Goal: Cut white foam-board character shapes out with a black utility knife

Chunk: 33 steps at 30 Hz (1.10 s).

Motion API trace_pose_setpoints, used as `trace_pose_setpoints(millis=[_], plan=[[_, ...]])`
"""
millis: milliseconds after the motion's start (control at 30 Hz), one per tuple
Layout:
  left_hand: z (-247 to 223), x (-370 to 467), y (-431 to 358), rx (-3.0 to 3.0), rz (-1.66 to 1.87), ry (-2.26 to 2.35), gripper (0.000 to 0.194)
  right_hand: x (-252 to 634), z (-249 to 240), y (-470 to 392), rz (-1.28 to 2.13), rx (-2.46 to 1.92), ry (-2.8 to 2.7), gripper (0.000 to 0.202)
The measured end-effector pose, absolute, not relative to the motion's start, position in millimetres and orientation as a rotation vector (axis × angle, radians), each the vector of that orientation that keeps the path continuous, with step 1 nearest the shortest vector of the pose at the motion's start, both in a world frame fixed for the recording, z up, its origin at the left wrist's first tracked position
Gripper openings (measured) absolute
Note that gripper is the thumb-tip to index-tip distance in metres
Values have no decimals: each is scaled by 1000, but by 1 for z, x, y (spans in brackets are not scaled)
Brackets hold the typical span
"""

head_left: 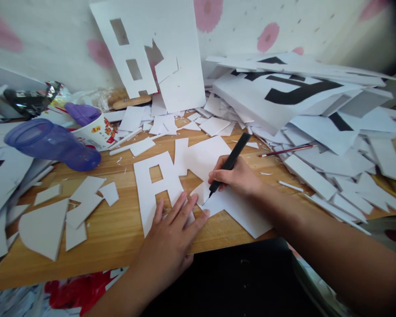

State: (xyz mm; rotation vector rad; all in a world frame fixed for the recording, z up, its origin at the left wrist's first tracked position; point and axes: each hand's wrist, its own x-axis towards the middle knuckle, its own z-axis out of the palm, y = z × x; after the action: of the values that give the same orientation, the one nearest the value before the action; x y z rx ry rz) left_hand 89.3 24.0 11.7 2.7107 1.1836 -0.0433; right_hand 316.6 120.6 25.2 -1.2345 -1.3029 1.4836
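Note:
A white foam board cut-out (152, 189), with a square hole in it, lies flat on the wooden table (119, 237). My left hand (173, 233) rests on its lower part, fingers spread and pressing down. My right hand (237, 178) grips a black craft knife (229, 164) like a pen. The knife's tip touches the board at the cut-out's right edge, just right of my left fingertips. More of the white board (240, 211) runs under my right wrist.
White offcuts (49, 224) litter the table's left. A purple plastic cup (49, 143) lies on its side by a paper cup (97, 130). A tall heap of printed board sheets (293, 92) fills the right, with a red pencil (287, 151). A cut sheet (152, 48) leans on the wall.

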Motion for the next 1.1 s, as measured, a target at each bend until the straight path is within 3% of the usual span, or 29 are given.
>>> trace_pose_setpoints(millis=[600,1100], plan=[[8,86,25,2737,-13,1177,86,330,18,135,1491,-1155,-1369,20],[9,86,26,2698,21,1185,94,346,21,145,1380,-1260,-1398,17]])
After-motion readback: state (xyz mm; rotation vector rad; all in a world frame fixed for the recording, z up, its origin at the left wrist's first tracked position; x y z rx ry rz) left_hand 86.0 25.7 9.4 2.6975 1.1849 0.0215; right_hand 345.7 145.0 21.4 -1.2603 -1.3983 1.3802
